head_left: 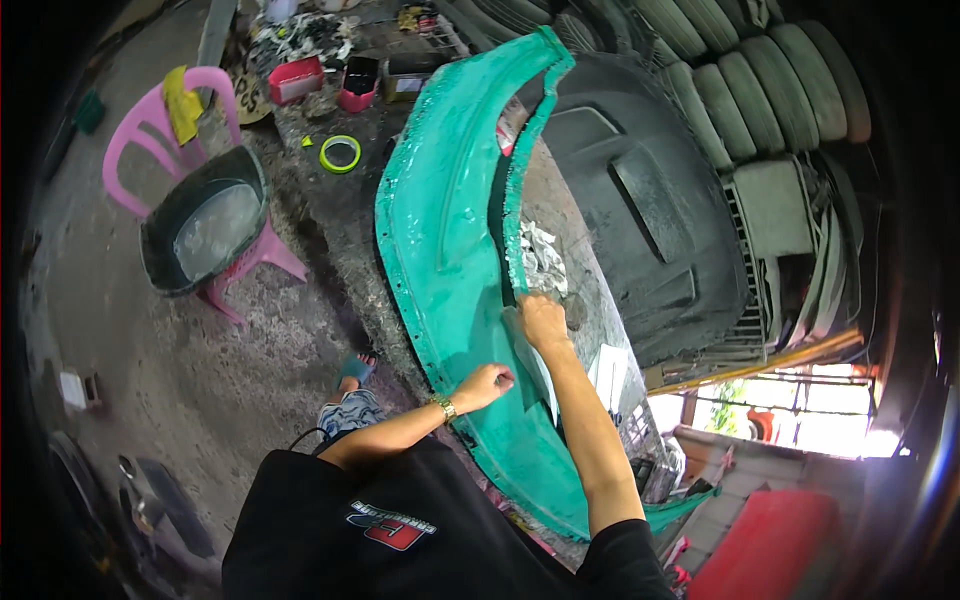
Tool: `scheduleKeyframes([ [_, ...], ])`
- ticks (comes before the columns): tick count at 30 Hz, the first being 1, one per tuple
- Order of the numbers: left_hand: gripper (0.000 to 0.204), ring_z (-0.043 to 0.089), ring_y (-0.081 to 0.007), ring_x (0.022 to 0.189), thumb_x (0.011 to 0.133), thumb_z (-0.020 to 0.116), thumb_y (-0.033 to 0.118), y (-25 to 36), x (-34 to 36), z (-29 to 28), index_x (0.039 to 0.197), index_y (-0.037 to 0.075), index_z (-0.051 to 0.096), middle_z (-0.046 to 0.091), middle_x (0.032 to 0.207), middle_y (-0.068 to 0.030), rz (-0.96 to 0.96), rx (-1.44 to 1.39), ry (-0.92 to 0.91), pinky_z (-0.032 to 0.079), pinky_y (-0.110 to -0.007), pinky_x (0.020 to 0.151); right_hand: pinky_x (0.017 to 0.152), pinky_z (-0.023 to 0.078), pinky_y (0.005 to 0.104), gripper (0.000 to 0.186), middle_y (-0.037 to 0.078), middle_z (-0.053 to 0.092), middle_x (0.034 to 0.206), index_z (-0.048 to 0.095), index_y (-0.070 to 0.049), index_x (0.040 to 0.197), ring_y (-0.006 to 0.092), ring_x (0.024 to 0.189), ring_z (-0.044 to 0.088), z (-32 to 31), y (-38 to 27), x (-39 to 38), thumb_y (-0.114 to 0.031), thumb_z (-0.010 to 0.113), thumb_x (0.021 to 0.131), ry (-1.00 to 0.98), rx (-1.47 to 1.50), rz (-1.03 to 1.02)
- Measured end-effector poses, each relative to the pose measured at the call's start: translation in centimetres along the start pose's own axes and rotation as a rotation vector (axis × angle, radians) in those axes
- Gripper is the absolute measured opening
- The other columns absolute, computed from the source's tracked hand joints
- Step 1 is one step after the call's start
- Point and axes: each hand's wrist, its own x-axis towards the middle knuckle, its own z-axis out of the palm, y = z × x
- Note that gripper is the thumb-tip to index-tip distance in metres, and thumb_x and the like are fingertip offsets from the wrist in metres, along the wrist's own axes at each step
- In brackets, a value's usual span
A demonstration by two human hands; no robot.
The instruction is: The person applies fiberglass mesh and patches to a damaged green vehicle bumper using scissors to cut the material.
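A long curved green moulded panel point(440, 200) with a rough, notched rim lies across the worktable in front of me. My right hand point(543, 320) is closed at the panel's inner edge, gripping the upper end of a pale grey sheet point(537, 365) that hangs down along that edge. Its fingertips are hidden behind the knuckles. Over the lower part of the panel, my left hand point(483, 387) has its fingers curled together. Anything inside them is too small to make out. A gold watch point(443, 406) circles that wrist.
A dark basin point(205, 222) rests on a pink plastic chair point(125, 140) at left. Yellow-green tape point(340, 154) and red containers point(295, 80) lie on the worktable point(330, 220). Crumpled white scraps point(541, 258) sit beyond the panel. A large black panel point(640, 200) stands at right, near stacked pieces point(765, 90).
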Motion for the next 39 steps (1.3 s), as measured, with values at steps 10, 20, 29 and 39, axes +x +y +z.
scheduleKeyframes([
  [10, 0.020, 0.062, -0.0326, 0.077, 0.080, 0.063, 0.009, 1.6, 5.4, -5.6, 0.099, 0.004, 0.059, 0.062, 0.090, -0.0143, 0.026, 0.315, 0.411, 0.049, -0.043, 0.067, 0.073, 0.046, 0.0416, 0.005, 0.010, 0.055, 0.085, 0.062, -0.006, 0.079, 0.0290, 0.086, 0.056, -0.6, 0.7, -2.2, -0.011, 0.063, 0.076, 0.180, 0.073, -0.306],
  [20, 0.033, 0.058, -0.0390, 0.091, 0.081, 0.061, 0.009, 0.9, 6.8, -5.9, 0.112, 0.009, 0.049, 0.055, 0.106, -0.0139, 0.054, 0.472, 0.317, 0.049, -0.048, 0.074, 0.075, 0.043, 0.0397, 0.008, 0.008, 0.053, 0.090, 0.061, -0.008, 0.079, 0.0263, 0.090, 0.053, -1.3, 0.8, -2.3, -0.016, 0.061, 0.079, 0.111, 0.069, -0.389],
  [29, 0.022, 0.061, -0.0375, 0.086, 0.083, 0.058, 0.011, 0.7, 7.5, -6.2, 0.104, 0.003, 0.058, 0.057, 0.107, -0.0171, 0.015, 0.542, 0.272, 0.051, -0.046, 0.073, 0.074, 0.046, 0.0397, 0.008, 0.008, 0.054, 0.086, 0.062, -0.006, 0.079, 0.0272, 0.085, 0.056, -2.3, 0.2, -1.2, -0.010, 0.067, 0.074, 0.100, 0.177, -0.324],
  [39, 0.019, 0.062, -0.0372, 0.081, 0.084, 0.056, 0.010, 1.3, 7.5, -6.4, 0.101, 0.002, 0.062, 0.059, 0.105, -0.0172, 0.068, 0.565, 0.305, 0.051, -0.046, 0.069, 0.074, 0.046, 0.0398, 0.009, 0.009, 0.054, 0.085, 0.061, -0.005, 0.077, 0.0288, 0.086, 0.057, -2.5, 0.5, -1.3, -0.009, 0.068, 0.073, 0.096, 0.219, -0.331],
])
